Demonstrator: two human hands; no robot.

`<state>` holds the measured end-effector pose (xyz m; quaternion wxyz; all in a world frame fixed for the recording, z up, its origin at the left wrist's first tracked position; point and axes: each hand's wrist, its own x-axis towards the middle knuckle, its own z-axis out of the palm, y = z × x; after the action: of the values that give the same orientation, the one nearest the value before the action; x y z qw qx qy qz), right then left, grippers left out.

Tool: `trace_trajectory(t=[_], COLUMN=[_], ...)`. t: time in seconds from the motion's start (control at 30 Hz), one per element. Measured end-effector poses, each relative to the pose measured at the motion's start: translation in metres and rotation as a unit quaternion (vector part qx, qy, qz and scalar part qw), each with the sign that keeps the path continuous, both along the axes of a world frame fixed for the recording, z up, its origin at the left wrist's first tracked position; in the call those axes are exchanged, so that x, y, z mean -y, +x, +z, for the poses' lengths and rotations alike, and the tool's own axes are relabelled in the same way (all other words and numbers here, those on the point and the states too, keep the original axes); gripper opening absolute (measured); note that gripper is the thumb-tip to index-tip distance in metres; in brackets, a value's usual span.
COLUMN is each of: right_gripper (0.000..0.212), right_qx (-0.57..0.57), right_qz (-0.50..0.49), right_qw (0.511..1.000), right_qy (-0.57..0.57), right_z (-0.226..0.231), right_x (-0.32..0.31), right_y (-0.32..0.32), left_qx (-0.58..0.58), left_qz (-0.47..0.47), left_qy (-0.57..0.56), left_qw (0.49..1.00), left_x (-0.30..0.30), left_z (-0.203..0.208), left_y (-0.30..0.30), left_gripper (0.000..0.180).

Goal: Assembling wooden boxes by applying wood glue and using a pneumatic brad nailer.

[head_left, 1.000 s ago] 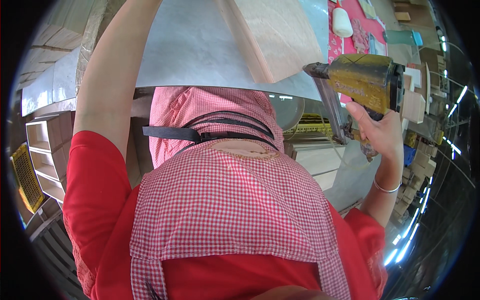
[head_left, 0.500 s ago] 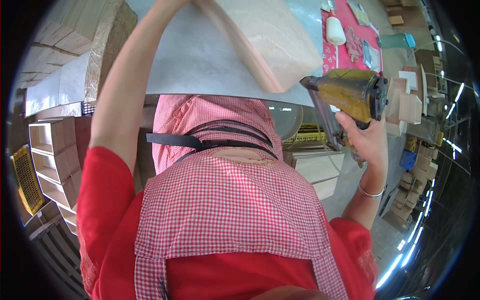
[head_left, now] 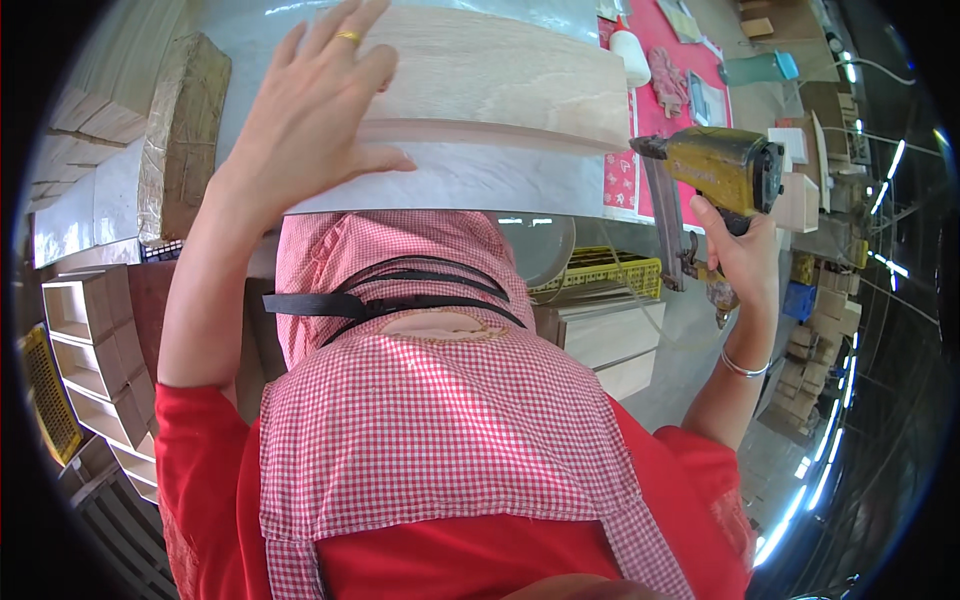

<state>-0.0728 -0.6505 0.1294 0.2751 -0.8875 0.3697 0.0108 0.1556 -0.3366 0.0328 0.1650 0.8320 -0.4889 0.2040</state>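
Note:
A pale wooden box or panel [head_left: 500, 75] lies across the grey worktop [head_left: 470, 182] in front of me, its long near edge running left to right. My left hand [head_left: 315, 115] is over the left end of it, fingers apart and thumb stretched out along the near side; whether the palm touches the wood is unclear. In my right hand [head_left: 745, 255] I grip a yellow and black nail gun [head_left: 715, 163] by its handle. Its nose points left, close beside the right end of the wood; I cannot tell whether they touch.
Right of the wood, a pink patterned cloth [head_left: 655, 180] carries a white glue bottle [head_left: 628, 55] and pink gloves [head_left: 668, 82]. A teal bottle [head_left: 755, 68] lies beyond. Stacked wooden panels [head_left: 120, 75] stand left, open wooden boxes [head_left: 95, 345] below them. A yellow crate [head_left: 610, 270] sits under the worktop.
The wood has swung from slanting to lying straight across the worktop. My left hand has come nearer, fully into view. The nail gun stays in my right hand near the wood's right end.

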Motion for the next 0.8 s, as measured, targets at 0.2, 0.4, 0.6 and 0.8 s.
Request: trace_trajectory(t=[0.2, 0.4, 0.6, 0.8], right_gripper=[0.029, 0.030, 0.031, 0.031], right_qx=[0.031, 0.013, 0.042, 0.025], right_qz=[0.015, 0.007, 0.007, 0.003], right_qw=[0.999, 0.999, 0.998, 0.999], right_qy=[0.027, 0.041, 0.044, 0.042], right_z=[-0.001, -0.001, -0.006, -0.004], right_x=[-0.004, 0.001, -0.001, 0.001], right_y=[0.003, -0.004, 0.002, 0.004], left_qx=[-0.101, 0.035, 0.099, -0.184], left_qz=[-0.034, -0.146, -0.022, -0.121], left_qy=[0.110, -0.002, 0.087, 0.197], left_qw=[0.988, 0.989, 0.991, 0.955], left_x=[0.026, 0.058, 0.147, 0.175], left_z=[0.000, -0.013, 0.000, -0.003], left_y=[0.017, 0.019, -0.021, -0.005], left_gripper=[0.053, 0.064, 0.074, 0.060])
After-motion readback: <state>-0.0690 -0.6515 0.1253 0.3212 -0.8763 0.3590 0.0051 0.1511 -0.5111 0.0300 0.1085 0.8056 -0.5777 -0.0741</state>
